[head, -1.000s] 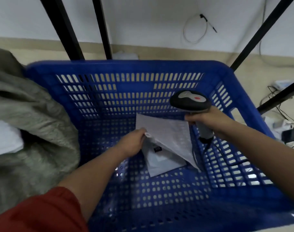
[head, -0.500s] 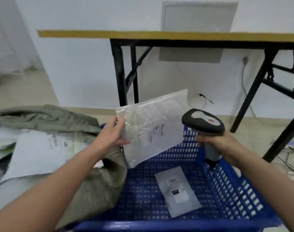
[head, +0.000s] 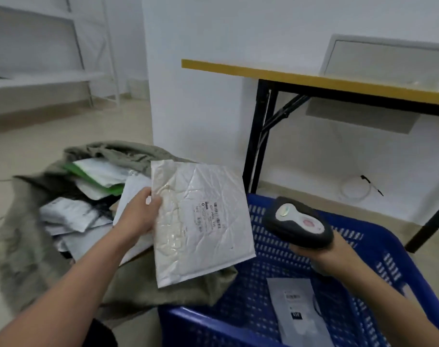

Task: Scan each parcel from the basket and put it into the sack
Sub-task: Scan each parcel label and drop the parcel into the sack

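Left hand pinches white mailer by its left edge, label up, over sack mouth. Right hand grips scanner above basket. One parcel lies in the basket. Sack holds several mailers.

My feed is evenly lit by soft, cool indoor light. I see no hard shadows, only a dim patch under the table. The crinkled plastic of the parcel gives off a pale sheen, and its label print is too soft for me to read. A small glint sits on the scanner. The shelf at far left and the near edge of the sack look smeared. Straight lines bow toward the frame edges.
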